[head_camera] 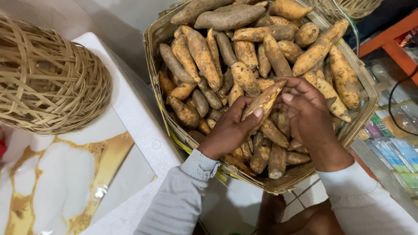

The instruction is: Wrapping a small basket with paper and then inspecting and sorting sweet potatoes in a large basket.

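Note:
A large woven basket (153,40) in front of me is heaped with several brown and orange sweet potatoes. My left hand (228,130) grips one long dusty sweet potato (264,100) from below, thumb across its lower end. My right hand (307,117) meets it from the right, fingertips touching the tuber's upper end. Both hands hover over the middle of the pile. Pale long sleeves cover both forearms.
An upturned wicker basket (45,82) rests on a white table (143,130) with a gold-veined glossy top (65,182) at the left. Another basket's rim (348,6) shows at top right. Orange shelving (392,39) and coloured packets (392,148) lie at the right.

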